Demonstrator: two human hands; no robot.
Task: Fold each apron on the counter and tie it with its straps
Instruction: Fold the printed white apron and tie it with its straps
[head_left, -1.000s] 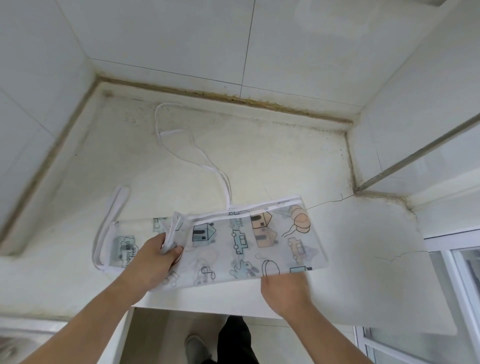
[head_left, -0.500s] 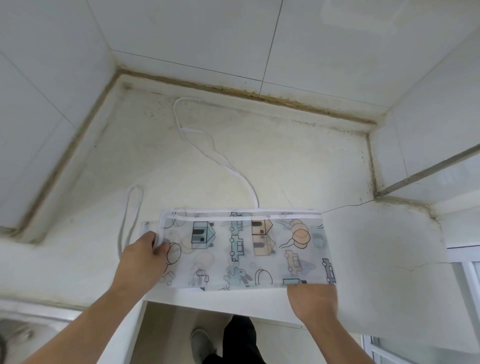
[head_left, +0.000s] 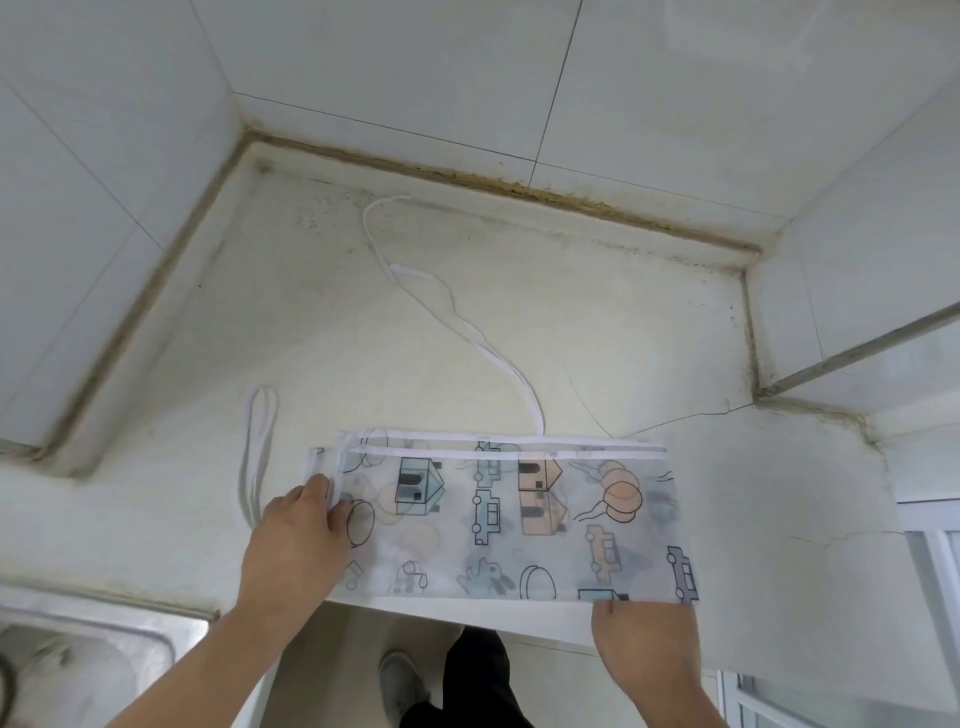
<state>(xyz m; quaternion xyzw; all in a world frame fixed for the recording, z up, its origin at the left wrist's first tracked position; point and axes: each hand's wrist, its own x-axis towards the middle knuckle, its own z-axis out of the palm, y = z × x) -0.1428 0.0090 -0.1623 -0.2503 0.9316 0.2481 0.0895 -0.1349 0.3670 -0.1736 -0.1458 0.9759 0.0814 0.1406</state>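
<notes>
apron (head_left: 498, 512): lay folded in a strip on the surface (head_left: 571, 332)
left hand (head_left: 298, 540): pinched its left end
right hand (head_left: 644, 644): fingers under the near edge, grip unclear
sink (head_left: 78, 660): contents too blurred to tell

A single wide-angle view comes from the person's head, looking forward and steeply down at the pale, stained stone desk (head_left: 519, 322) from close above its near edge. It faces the tiled white wall corner (head_left: 244, 130) at the back. The lens bends straight lines near the frame's edges. Both forearms enter from the bottom, and the floor shows below the desk's front edge.
</notes>
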